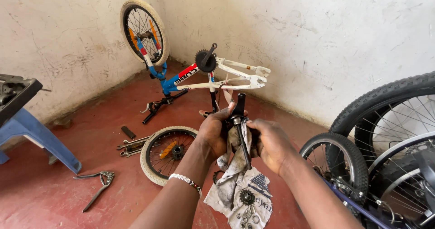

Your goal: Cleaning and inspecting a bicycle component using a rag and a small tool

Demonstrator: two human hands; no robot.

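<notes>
My left hand grips the upper end of a black metal rod-like bike part, held upright. A dirty grey rag is wrapped around the part's middle, and my right hand is closed on the rag and the part. A white beaded bracelet is on my left wrist. Below my hands a white cloth lies on the red floor with a small black sprocket and several small rings and washers on it.
A small upside-down bicycle frame with one wheel stands by the wall. A loose wheel, wrenches and pliers lie on the floor. A blue stool is at left, more bicycle wheels at right.
</notes>
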